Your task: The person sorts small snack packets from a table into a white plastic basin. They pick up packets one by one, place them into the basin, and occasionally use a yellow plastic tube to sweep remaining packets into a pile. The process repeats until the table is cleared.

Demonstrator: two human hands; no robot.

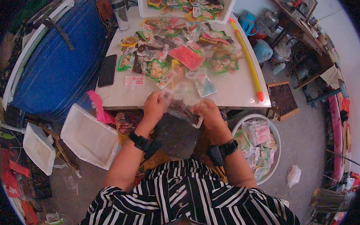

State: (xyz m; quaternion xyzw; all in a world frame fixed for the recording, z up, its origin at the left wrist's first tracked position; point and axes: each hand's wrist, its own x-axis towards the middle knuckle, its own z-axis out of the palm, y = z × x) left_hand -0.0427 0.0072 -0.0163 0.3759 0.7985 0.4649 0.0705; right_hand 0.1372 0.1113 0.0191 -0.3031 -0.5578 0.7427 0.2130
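Just over the near edge of the white table (120, 99), both hands hold one clear plastic pouch with dark contents (179, 108). My left hand (155, 106) pinches its left end and my right hand (209, 112) grips its right end. Beyond the hands lies a spread heap of small sealed food packets (158, 69), some clear with green or yellow edges. A pink packet (187, 57) rests on top of the heap. Nearest to the hands on the tabletop is a light-blue and white packet (205, 86).
A foam box of packets (229, 10) stands at the table's back. A yellow tube (247, 58) lies right, a black phone (107, 70) and clear bottle (120, 15) left. A round white tub of packets (278, 140) stands on the floor right, foam boxes (90, 136) left.
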